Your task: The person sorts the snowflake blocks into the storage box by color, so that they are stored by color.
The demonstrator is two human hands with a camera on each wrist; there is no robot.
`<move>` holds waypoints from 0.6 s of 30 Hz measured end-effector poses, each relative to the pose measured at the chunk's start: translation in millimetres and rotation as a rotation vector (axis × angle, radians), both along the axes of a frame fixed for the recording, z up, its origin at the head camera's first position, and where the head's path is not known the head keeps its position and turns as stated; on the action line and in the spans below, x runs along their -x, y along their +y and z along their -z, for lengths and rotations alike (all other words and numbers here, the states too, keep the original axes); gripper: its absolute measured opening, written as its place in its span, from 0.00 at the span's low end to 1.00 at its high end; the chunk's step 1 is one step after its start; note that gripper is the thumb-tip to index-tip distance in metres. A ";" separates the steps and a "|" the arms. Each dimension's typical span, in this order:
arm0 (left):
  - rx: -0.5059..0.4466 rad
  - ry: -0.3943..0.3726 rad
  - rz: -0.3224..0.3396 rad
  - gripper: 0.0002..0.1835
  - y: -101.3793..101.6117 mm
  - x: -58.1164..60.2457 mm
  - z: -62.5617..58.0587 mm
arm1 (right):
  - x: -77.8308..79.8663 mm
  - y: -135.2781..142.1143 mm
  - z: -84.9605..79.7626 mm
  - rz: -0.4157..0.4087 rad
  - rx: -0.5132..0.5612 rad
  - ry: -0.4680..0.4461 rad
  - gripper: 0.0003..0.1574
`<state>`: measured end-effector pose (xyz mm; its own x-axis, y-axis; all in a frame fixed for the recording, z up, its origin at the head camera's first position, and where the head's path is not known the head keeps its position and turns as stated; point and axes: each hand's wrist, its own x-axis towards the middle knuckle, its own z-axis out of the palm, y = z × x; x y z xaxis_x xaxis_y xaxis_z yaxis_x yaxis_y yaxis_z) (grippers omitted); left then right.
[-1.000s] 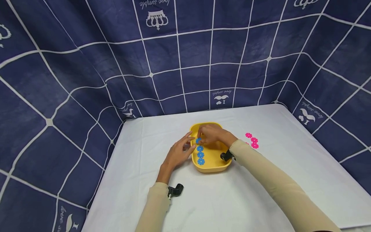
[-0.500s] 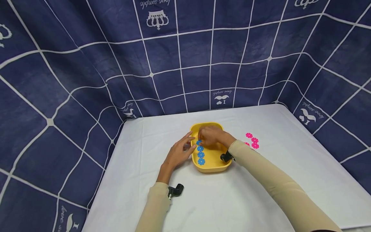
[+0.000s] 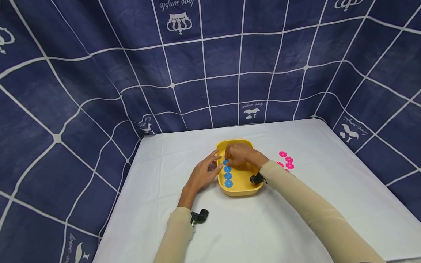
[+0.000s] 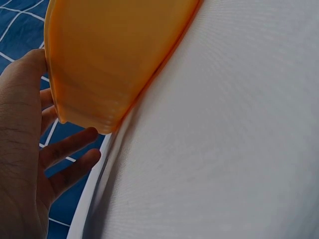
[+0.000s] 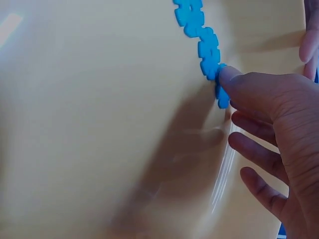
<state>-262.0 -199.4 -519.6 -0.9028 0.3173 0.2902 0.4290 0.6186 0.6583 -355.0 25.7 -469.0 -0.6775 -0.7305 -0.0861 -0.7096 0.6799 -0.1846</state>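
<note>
In the head view a yellow plastic tray [image 3: 241, 182] stands on the white table. Inside it, along the left side, lies a row of blue flower-shaped pieces [image 3: 228, 176]. My right hand [image 3: 241, 154] reaches into the tray and pinches the farthest blue flower-shaped piece [image 5: 223, 94]; the thumb shows on it in the right wrist view, while the index finger is mostly hidden. My left hand [image 3: 202, 172] is at the tray's left rim with fingers spread. In the left wrist view its thumb touches the tray wall [image 4: 109, 59] and the other fingers are loosely extended.
Several pink flower-shaped pieces [image 3: 289, 159] lie on the table right of the tray, partly hidden by the right sleeve [image 3: 296, 193]. A dark blue curtain with white lines [image 3: 220, 87] hangs behind and beside the white table [image 3: 158, 157].
My right hand has shifted slightly toward me with the farthest blue piece, which now sits closer to the row. The left hand stays at the rim.
</note>
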 end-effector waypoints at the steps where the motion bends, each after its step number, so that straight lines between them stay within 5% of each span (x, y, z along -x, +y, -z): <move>1: -0.002 -0.001 0.001 0.28 0.0 -0.3 -0.2 | -0.3 0.2 -0.1 0.004 0.002 -0.004 0.15; 18: -0.013 0.014 0.028 0.29 0.4 0.3 1.0 | -8.0 9.4 -6.4 0.090 0.163 -0.061 0.22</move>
<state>-262.3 -199.1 -520.6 -0.8894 0.3383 0.3073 0.4554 0.5977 0.6598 -347.1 35.1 -462.6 -0.7381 -0.6746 -0.0141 -0.6313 0.6978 -0.3383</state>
